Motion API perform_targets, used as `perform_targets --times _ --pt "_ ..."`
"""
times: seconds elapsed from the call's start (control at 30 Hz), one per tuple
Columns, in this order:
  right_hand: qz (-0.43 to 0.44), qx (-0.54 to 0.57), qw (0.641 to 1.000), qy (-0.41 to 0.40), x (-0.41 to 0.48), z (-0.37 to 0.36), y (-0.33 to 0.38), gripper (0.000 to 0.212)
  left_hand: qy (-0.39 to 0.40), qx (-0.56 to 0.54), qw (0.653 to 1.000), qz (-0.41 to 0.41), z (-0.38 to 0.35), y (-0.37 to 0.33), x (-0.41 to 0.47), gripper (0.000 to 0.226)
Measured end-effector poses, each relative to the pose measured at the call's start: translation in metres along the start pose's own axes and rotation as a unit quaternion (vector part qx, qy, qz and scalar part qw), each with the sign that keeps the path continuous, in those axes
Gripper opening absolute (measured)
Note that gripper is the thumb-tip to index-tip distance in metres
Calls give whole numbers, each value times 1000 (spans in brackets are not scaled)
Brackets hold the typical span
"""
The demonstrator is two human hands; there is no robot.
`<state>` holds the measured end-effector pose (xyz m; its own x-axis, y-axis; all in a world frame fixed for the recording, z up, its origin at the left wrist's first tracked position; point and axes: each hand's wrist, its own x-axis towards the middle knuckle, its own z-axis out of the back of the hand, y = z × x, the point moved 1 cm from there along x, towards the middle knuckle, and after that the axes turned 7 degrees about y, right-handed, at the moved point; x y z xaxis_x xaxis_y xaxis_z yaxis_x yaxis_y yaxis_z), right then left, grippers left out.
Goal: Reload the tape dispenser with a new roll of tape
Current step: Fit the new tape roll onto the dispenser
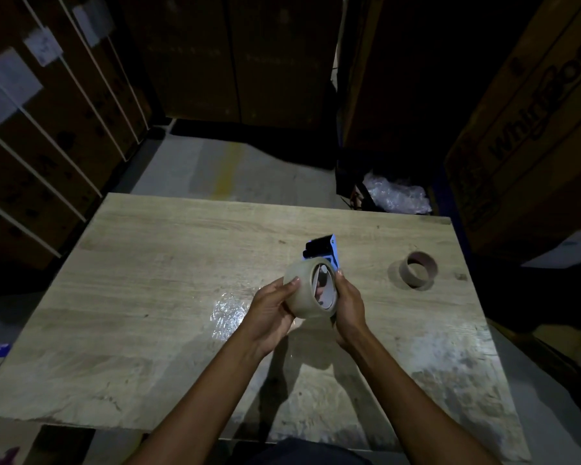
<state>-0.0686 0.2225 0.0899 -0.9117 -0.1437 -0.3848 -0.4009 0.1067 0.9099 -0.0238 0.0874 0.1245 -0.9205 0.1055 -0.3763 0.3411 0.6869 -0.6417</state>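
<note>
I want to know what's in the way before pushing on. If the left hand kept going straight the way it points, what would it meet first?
The left hand points up and to the right, already against the new tape roll. Straight on lies the blue tape dispenser behind the roll, though depth is unclear.

We're in a dim warehouse: tall strapped cartons (pixel 57 135) and appliance boxes (pixel 530 129) ring our wooden worktop (pixel 148 297).

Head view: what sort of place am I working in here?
Probably a warehouse or stockroom packing spot. Large strapped cardboard cartons stand stacked around a bare wooden table, one box printed with an appliance brand, and bubble wrap lies on the floor behind.
</note>
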Motion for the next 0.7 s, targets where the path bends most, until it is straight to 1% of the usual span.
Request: perform_targets --times 0.07,0.27,0.33,0.4,0.47,0.53,0.6,0.7 --pt "5 -8 1000 -3 0 -1 1 35 5 20 1000 -12 -2 -1 0 39" --pt "-8 -44 999 -22 1 -12 6 41 -11 116 991 -66 -9 -1 -1 58" --pt "7 -69 997 -23 3 -13 9 35 -11 149 985 -82 -10 -1 -2 69" --pt "42 -118 992 -27 3 -12 13 31 -20 169 981 -94 -9 -2 -3 75" --pt "84 -157 983 -42 -3 -10 22 27 -21 182 978 -101 -7 -4 -4 73" --pt "136 -177 973 -54 -10 -10 35 29 -17 192 976 -105 -7 -9 -7 70" --pt "206 -214 954 -32 -18 -11 52 26 -11 203 973 -105 -6 -12 -9 70" --pt "301 -293 907 41 -26 -15 70 26 4 217 971 -99 -7 -16 -12 65"
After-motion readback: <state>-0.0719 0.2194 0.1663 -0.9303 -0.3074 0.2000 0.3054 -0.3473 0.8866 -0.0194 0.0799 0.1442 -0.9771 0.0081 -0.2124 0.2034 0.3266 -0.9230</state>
